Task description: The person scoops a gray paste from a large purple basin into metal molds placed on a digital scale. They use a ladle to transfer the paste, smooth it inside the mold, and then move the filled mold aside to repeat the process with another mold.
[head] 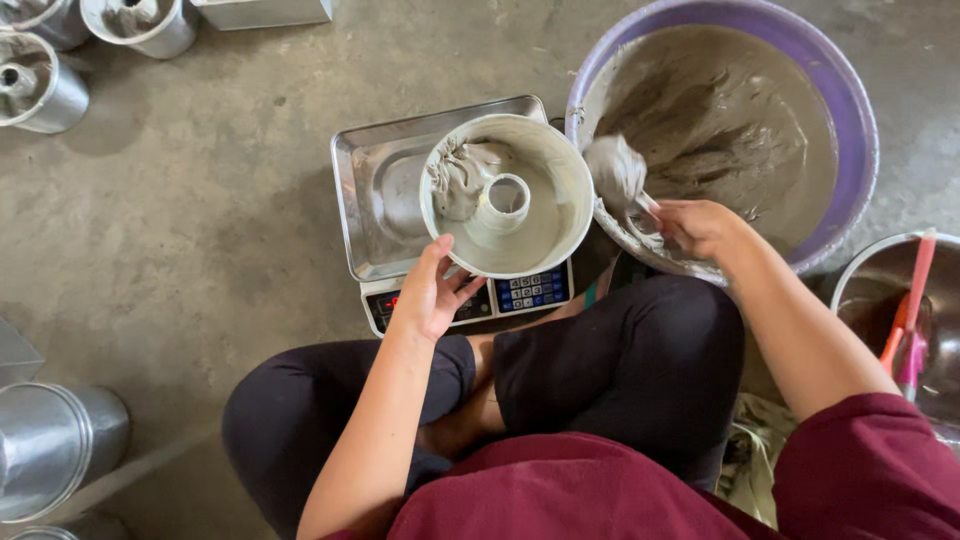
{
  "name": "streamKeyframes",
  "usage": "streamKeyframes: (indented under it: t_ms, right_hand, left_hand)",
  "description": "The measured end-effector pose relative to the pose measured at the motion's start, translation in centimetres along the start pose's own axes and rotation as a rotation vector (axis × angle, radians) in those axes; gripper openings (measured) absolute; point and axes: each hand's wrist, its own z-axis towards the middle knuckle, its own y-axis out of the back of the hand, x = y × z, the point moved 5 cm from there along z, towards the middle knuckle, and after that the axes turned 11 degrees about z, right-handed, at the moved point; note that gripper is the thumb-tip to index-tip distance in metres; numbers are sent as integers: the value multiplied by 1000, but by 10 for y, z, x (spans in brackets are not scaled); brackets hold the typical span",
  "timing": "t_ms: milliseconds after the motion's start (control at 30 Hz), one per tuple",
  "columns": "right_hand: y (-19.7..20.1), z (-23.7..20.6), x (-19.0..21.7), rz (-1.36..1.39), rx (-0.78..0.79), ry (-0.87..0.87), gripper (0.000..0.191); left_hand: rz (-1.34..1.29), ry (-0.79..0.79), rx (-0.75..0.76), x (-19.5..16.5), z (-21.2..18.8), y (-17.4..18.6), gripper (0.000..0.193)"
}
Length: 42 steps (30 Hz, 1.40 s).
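Observation:
A metal ring mould [545, 170] with a centre tube stands on the steel pan of a digital scale [375, 185]. A lump of grey batter [462, 172] lies in its left side. My left hand [430, 290] grips the mould's near rim. My right hand [700, 228] holds a spoon [622, 178] loaded with grey batter, raised between the mould and the big purple basin [850, 120] of the same grey mix.
Several empty metal moulds stand at the top left [40, 85] and bottom left [50, 445]. A steel bowl [860, 275] with a pink-and-orange spatula [910, 320] sits at the right. I sit cross-legged on a concrete floor [200, 220].

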Motion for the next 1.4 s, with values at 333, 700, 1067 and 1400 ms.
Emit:
streamKeyframes:
  t_ms: [333,700,1067,1400]
  right_hand:
    - [-132,-210,164,-719,-342,1152,19]
    - [-212,-266,161,-1880,-522,1748,7]
    - [-189,-228,147,-1185,-462,1395,9]
    - [22,-127,81,-1777,-365,197,26]
  left_hand:
    - [-35,-16,129,33,17,-53,49]
    - [-81,-98,42,35,-7,-88,55]
    - [-147,-33,-15,43,2,-71,47]
    - [-215,-70,148,52,18,-27,28]
